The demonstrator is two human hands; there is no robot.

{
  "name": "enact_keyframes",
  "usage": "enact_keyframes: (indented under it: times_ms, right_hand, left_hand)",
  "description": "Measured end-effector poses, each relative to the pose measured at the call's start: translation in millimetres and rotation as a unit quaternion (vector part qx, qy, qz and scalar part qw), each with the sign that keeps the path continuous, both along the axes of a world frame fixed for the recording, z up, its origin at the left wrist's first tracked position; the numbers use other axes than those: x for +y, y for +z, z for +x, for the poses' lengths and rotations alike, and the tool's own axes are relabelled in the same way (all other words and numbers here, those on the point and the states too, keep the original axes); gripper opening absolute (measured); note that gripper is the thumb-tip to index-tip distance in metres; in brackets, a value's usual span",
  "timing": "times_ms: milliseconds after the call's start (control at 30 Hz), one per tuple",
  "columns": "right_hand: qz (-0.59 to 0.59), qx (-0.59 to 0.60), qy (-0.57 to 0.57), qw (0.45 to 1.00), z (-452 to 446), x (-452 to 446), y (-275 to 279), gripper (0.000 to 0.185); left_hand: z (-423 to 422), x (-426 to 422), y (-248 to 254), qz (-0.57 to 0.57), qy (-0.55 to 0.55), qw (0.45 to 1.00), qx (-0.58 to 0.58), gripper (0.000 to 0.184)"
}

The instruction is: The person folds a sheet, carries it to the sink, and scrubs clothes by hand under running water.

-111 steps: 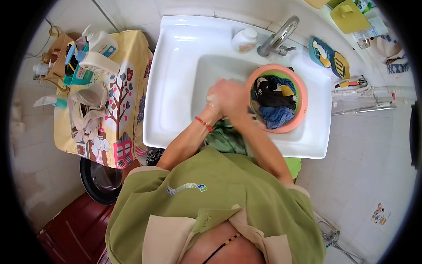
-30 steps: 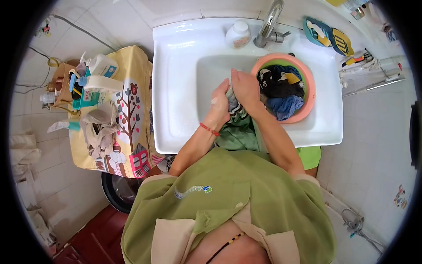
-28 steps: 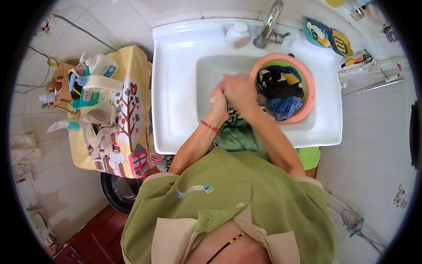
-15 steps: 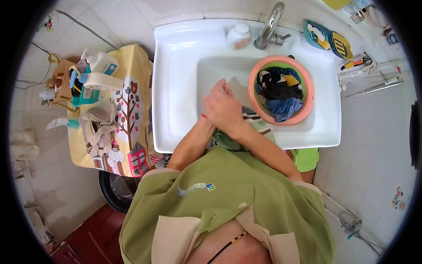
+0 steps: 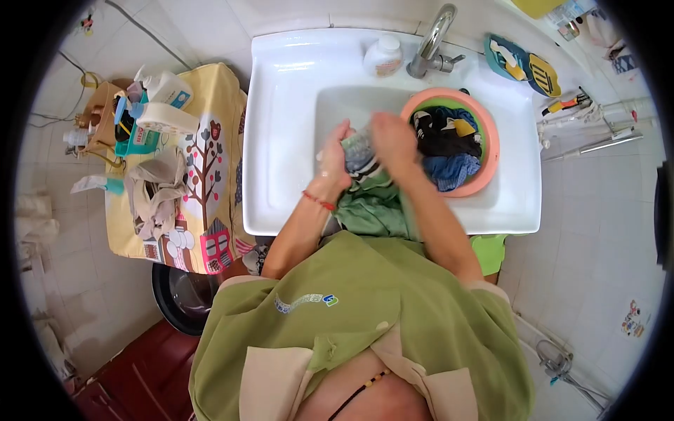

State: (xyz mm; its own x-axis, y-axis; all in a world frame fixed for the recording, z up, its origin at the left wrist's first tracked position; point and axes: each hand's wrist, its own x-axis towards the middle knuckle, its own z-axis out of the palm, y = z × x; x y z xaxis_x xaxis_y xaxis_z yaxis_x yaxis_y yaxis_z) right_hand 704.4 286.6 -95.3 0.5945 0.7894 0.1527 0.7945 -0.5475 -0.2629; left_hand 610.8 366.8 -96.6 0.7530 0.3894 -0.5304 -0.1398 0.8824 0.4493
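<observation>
A green cloth [image 5: 375,208] with a dark and white striped end lies over the front of the white sink [image 5: 277,151], and its striped part, wet with suds, is between my hands. My left hand [image 5: 333,163], with a red bracelet at the wrist, is closed round the left side of the cloth. On the right side, my right hand [image 5: 394,144] is closed on it too, slightly blurred by motion. Beside my right hand stands a pink basin [image 5: 493,151] with a green one inside, holding black and blue clothes [image 5: 449,172] and a yellow piece.
A white bottle [image 5: 384,57] stands by the faucet [image 5: 434,43] on the sink's back edge. Soap dishes [image 5: 543,74] are at the back right. To the left, a patterned cover [image 5: 200,98] bears bottles, a teal box and a beige cloth [image 5: 154,193]. A round black-rimmed door is below.
My hands were pressed together over the cloth; now they are apart, with the striped part showing between them. My right hand has moved up and to the right.
</observation>
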Motion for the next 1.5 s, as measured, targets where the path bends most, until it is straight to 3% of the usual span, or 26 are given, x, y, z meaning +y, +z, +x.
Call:
enact_keyframes:
  times_ms: [67, 133, 267, 300, 467, 533, 567, 667, 733, 800, 867, 933, 967, 1067, 1100, 1200, 1233, 1267, 1333, 1400, 1467, 1500]
  right_hand:
    - [0.127, 0.106, -0.107, 0.98, 42, -22, -6, 0.033]
    - [0.137, 0.199, -0.079, 0.967, 51, -34, 28, 0.033]
    - [0.133, 0.335, -0.025, 0.932, 41, -46, 75, 0.03]
    - [0.059, 0.339, -0.012, 0.939, 40, -46, 86, 0.026]
    - [0.22, 0.333, 0.011, 0.917, 54, -64, 51, 0.017]
    - [0.294, 0.29, -0.009, 0.911, 56, -64, 47, 0.015]
    - [0.251, 0.344, -0.037, 0.904, 56, -66, 59, 0.015]
    - [0.355, 0.466, -0.019, 0.81, 54, -60, 54, 0.015]
    - [0.389, 0.526, -0.082, 0.752, 56, -62, 50, 0.02]
    - [0.419, 0.579, -0.142, 0.685, 60, -62, 47, 0.027]
    - [0.415, 0.586, -0.144, 0.681, 65, -65, 44, 0.031]
    - [0.416, 0.595, -0.128, 0.675, 62, -69, 58, 0.031]
    - [0.413, 0.617, -0.082, 0.665, 56, -69, 66, 0.03]
    - [0.394, 0.582, -0.087, 0.706, 34, -77, 98, 0.029]
    - [0.423, 0.476, -0.068, 0.768, 5, -79, 121, 0.024]
    - [0.447, 0.573, -0.011, 0.686, 1, -85, 111, 0.022]
    - [0.505, 0.524, -0.029, 0.685, -12, -91, 107, 0.023]
    - [0.4, 0.487, 0.06, 0.774, -15, -107, 115, 0.022]
    - [0.161, 0.367, 0.231, 0.887, -2, -158, 144, 0.02]
    - [0.004, 0.243, 0.388, 0.889, -4, -194, 139, 0.033]
    - [-0.156, 0.301, 0.459, 0.821, -39, -220, 155, 0.033]
    - [-0.212, 0.299, 0.441, 0.82, -61, -233, 150, 0.032]
  left_hand:
    - [-14, 16, 31, 0.091, 0.004, 0.996, 0.015, 0.035]
    - [-25, 31, 45, 0.204, 0.046, 0.976, 0.063, 0.036]
    - [-45, 54, 34, 0.308, -0.003, 0.946, 0.107, 0.033]
    - [-47, 56, 29, 0.32, 0.003, 0.941, 0.108, 0.032]
    - [-79, 53, 30, 0.427, -0.069, 0.896, 0.102, 0.022]
    - [-93, 51, 22, 0.433, -0.105, 0.89, 0.096, 0.029]
    - [-99, 46, 22, 0.43, -0.121, 0.888, 0.105, 0.031]
    - [-111, 25, 12, 0.415, -0.103, 0.896, 0.123, 0.04]
    - [-114, 2, 12, 0.437, -0.045, 0.886, 0.146, 0.041]
    - [-121, -13, -11, 0.415, -0.008, 0.896, 0.158, 0.027]
    - [-133, -22, -24, 0.385, -0.001, 0.911, 0.149, 0.018]
    - [-142, -33, -23, 0.363, 0.13, 0.908, 0.162, 0.004]
    - [-148, -38, -16, 0.387, 0.186, 0.89, 0.154, 0.003]
    - [-173, -54, 31, 0.478, 0.31, 0.802, 0.179, 0.004]
    - [-185, -64, 45, 0.518, 0.319, 0.767, 0.206, 0.004]
    - [-226, -105, 64, 0.585, 0.336, 0.684, 0.278, 0.006]
    - [-242, -127, 68, 0.591, 0.338, 0.669, 0.297, 0.008]
    - [-260, -151, 72, 0.596, 0.34, 0.656, 0.314, 0.01]
    - [-303, -208, 76, 0.579, 0.264, 0.702, 0.321, 0.024]
    - [-336, -259, 87, 0.57, 0.061, 0.706, 0.416, 0.034]
    - [-352, -299, 58, 0.711, -0.035, 0.599, 0.368, 0.029]
    - [-365, -319, 42, 0.694, -0.057, 0.615, 0.37, 0.027]
